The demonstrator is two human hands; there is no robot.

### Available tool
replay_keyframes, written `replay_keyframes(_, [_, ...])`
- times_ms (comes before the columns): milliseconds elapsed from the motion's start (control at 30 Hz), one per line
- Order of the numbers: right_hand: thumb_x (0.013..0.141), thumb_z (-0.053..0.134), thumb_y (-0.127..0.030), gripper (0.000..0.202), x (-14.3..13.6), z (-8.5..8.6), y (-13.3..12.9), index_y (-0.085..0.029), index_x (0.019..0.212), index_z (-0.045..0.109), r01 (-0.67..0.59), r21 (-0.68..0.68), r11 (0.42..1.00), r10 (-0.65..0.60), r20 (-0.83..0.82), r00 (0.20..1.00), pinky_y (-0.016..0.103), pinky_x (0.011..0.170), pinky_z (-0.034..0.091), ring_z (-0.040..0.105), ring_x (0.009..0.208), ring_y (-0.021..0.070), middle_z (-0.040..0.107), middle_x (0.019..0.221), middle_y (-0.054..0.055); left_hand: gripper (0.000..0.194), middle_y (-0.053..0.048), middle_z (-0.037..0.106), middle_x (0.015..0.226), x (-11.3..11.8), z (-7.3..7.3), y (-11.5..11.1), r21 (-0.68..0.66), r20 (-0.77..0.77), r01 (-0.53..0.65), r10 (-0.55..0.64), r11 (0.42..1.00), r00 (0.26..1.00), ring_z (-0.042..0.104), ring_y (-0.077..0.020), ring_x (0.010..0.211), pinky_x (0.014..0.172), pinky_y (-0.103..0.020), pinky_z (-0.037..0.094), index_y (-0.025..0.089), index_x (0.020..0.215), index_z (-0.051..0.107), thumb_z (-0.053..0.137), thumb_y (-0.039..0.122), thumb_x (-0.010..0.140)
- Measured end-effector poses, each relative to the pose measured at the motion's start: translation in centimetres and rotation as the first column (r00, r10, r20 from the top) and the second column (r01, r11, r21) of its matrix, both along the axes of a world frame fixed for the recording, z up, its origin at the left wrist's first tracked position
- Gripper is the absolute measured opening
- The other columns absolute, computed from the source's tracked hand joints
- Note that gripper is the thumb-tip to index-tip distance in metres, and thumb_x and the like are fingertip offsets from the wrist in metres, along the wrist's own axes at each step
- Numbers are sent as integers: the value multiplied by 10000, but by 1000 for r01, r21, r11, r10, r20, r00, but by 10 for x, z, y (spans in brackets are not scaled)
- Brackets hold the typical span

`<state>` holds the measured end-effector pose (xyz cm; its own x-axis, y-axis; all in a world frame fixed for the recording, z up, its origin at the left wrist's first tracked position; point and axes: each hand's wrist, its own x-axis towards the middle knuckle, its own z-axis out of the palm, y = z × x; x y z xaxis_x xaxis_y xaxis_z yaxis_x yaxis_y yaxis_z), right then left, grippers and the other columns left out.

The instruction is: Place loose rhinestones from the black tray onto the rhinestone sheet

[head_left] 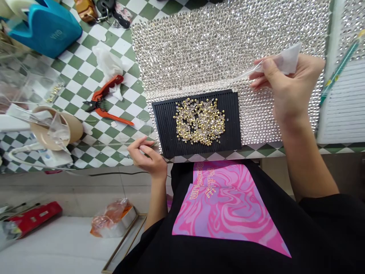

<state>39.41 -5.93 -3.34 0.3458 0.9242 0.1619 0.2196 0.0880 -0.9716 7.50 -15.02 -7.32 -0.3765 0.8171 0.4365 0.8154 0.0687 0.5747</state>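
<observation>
A pile of small gold and clear rhinestones (199, 121) lies on a ridged black tray (232, 125) at the table's front edge. Under and behind the tray spreads a glittering rhinestone sheet (228, 45). My right hand (288, 83), above the sheet's right part, pinches a translucent plastic strip (289, 59), whose thin end trails left toward the tray's back edge. Left of the tray, my left hand (148, 156) rests by the table edge with fingers curled but apart and nothing visible in them.
Orange-handled cutters (102, 101) lie on the checkered table (82, 78), near crumpled white plastic (107, 62). Further left are a blue tape dispenser (51, 28) and a beige cup (74, 127). At the right, a teal pen (340, 70) lies by a lined notebook (345, 110).
</observation>
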Motion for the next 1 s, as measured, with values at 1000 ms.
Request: replay_keyframes(1000, [766, 744, -475, 269, 11, 0, -4, -212, 821, 758, 30, 42, 999, -30, 1, 1000, 214, 507, 513, 666, 571, 86, 711, 671, -24, 247, -20, 573, 724, 1, 1, 1, 57, 5, 40, -40, 998, 999, 572, -142, 688, 776, -314, 460, 111, 947, 593, 362, 198, 955])
